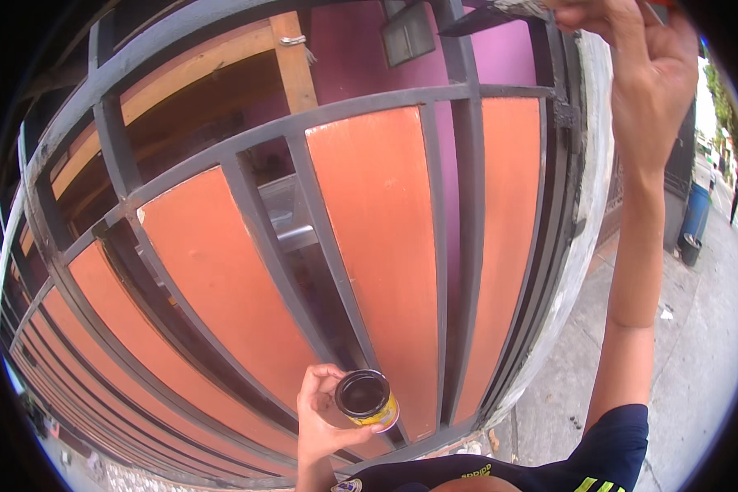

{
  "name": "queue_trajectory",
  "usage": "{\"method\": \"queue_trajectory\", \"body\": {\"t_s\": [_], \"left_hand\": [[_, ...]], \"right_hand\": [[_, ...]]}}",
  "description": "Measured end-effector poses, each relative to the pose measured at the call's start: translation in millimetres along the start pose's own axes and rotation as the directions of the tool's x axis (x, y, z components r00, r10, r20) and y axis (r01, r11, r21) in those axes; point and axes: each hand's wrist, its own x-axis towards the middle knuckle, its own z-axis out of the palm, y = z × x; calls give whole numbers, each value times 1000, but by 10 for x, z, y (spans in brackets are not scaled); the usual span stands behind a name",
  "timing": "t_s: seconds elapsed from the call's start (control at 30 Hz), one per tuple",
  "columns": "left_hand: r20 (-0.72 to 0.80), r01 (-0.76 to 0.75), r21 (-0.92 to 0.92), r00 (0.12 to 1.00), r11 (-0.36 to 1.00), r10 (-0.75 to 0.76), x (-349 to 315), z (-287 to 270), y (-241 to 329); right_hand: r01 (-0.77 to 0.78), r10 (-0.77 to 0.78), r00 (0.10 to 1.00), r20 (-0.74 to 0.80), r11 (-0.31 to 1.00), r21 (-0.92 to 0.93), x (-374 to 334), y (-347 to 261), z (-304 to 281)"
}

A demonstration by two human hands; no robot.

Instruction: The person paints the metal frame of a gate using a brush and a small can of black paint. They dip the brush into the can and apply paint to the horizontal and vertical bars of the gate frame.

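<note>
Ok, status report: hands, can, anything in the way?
Left hand holds open can, dark inside. Right hand high, holding brush. Barred gate ahead, brush contact unclear.

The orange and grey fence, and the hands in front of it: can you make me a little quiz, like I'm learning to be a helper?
1. What does the bare left hand hold?
A) a green glass bottle
B) a small open round can with a yellow side
C) a white paper plate

2. True or false: the bare right hand is higher in the picture than the left hand.

3. Fill in the colour: between the narrow dark grey bars are flat ____ panels.

Key: 1. B; 2. true; 3. orange.
</note>
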Motion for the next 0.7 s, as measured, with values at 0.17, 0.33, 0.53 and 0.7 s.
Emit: {"method": "queue_trajectory", "body": {"t_s": [0.17,0.33,0.53,0.7], "left_hand": [[8,13,-49,1000,999,-12,-74,-185,18],[57,12,-61,998,998,-9,-198,-302,27],[-60,71,-147,995,986,-81,-286,-182,58],[-95,98,32,991,995,-95,-409,-60,104]], "right_hand": [[-46,47,999,26,998,-34,-60,-190,92],[-149,145,989,-39,983,-104,-33,-405,65],[-240,243,969,49,969,-63,1,-299,26],[-95,99,994,-37,992,84,-58,-339,-330]]}}
